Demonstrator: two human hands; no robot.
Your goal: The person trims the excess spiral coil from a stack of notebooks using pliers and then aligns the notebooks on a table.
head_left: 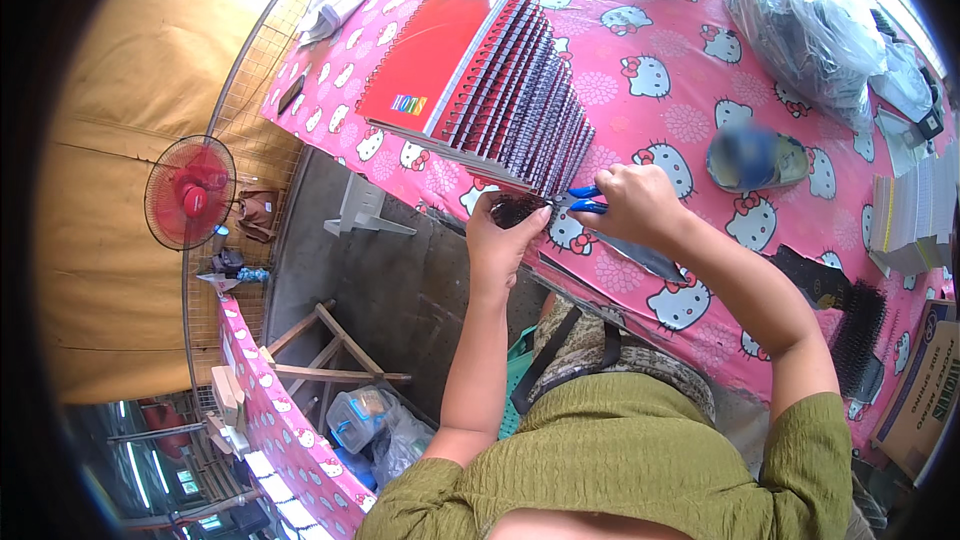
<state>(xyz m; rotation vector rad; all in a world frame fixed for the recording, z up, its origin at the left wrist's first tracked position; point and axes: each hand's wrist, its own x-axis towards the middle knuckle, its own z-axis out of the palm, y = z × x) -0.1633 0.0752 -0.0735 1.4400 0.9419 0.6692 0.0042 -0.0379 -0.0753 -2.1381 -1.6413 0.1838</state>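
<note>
Pink tablecloth (618, 130), black coil (512, 212) within left fingers (483, 213), beside blue pliers (588, 206)

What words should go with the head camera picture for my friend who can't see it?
A person's right hand grips blue-handled pliers and the left hand holds a dark object at the edge of a pink, cat-patterned tablecloth. Just beyond is a stack of spiral notebooks, a red cover on top.
</note>
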